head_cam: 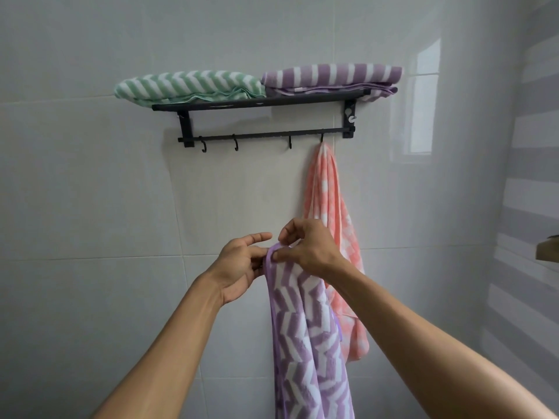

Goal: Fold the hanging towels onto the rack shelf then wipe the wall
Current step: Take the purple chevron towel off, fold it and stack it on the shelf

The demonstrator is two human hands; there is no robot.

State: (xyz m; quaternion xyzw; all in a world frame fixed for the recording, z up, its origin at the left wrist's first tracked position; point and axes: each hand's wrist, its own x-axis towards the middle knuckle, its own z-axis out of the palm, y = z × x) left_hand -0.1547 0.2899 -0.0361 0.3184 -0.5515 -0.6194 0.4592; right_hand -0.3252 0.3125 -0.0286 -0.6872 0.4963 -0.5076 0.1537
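A purple and white zigzag towel hangs down from my hands in front of the tiled wall. My right hand pinches its top corner between thumb and fingers. My left hand touches the same top edge from the left, fingers loosely curled behind it. A pink and white towel hangs from the rightmost hook of the black rack. On the rack shelf lie a folded green striped towel and a folded purple striped towel.
Three bare hooks hang on the rack's lower bar to the left of the pink towel. A glossy side wall stands at the right, with a small brown ledge sticking out of it.
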